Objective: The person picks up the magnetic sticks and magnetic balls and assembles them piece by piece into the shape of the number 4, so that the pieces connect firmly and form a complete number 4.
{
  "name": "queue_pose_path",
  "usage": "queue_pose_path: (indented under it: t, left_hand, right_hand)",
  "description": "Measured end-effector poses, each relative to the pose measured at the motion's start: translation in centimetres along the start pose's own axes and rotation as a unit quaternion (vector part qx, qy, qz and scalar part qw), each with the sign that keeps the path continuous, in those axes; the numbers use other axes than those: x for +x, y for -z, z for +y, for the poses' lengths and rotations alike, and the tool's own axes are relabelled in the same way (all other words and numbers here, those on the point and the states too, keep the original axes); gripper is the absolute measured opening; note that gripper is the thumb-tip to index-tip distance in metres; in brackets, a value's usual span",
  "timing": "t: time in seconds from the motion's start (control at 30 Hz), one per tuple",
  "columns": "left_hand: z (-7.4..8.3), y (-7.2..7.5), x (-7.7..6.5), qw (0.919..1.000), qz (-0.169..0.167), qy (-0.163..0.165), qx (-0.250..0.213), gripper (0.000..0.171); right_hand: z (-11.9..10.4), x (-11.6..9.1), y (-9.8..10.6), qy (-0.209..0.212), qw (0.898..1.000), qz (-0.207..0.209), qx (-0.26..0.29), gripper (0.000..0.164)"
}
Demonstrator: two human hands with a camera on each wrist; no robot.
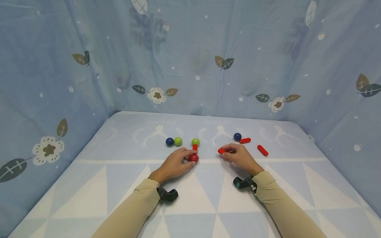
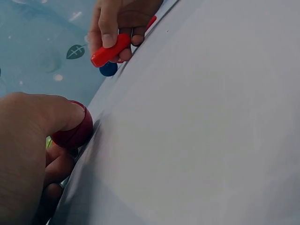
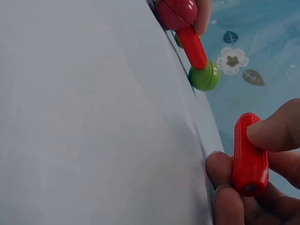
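Pinching a dark red ball (image 1: 194, 158) between thumb and fingers, the person's left hand (image 1: 175, 164) rests low over the patterned cloth (image 1: 190, 205), a narrow grip with the thumb pressed on the ball's near side. From that ball a short red rod (image 1: 194, 147) runs away from the person, and its far end meets a lime-green ball (image 1: 195, 142) — the three sit in a line, touching. One finger of the left hand lies right by the rod; whether it touches, I cannot tell.

Over to the right, the right hand (image 1: 240, 159) holds a second red rod (image 3: 251, 154), thumb on one side and fingers behind it. From the wrist I can see ridges along its side and a small greyish spot on its end. It is clear of the cloth, well apart from the joined pieces.

Beyond the left hand, and a bit to its left, a dark blue ball (image 1: 169, 142) and another green ball (image 1: 178, 141) sit side by side. Past the right hand, another blue ball (image 1: 237, 137) has a third red rod (image 1: 245, 140) lying just beside it, while a fourth rod (image 1: 263, 150) lies slantwise farther right, on its own.

Both arms wear beige sleeves (image 1: 128, 211), with a black device (image 1: 245, 182) at each wrist — and behind everything hangs a blue curtain (image 1: 190, 39) printed with leaves and flowers.
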State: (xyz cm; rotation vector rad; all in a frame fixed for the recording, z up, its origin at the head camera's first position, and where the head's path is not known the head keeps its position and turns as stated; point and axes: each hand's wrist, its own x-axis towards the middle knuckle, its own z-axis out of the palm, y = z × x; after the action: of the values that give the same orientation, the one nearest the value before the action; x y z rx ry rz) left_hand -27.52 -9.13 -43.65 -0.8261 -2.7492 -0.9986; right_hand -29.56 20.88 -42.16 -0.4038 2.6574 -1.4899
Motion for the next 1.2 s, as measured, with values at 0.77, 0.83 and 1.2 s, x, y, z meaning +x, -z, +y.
queue_pose_path:
  t: [0.77, 0.83, 1.2]
  left_hand:
    - [0.0, 0.0, 0.0, 1.0, -0.002, -0.001, 0.005, 0.047]
    - [0.0, 0.0, 0.0, 1.0, -0.001, -0.001, 0.003, 0.046]
    - [0.3, 0.2, -0.1, 1.0, 0.0, -0.003, -0.005, 0.041]
  right_hand:
    - [-1.6, -0.3, -2.4, -0.016, 0.999, -0.034, -0.006, 0.028]
    - [-1.8, -0.3, -2.7, -0.012, 0.999, -0.041, -0.003, 0.028]
    - [-2.9, -0.7, -4.3, 0.004, 0.997, -0.068, 0.028, 0.026]
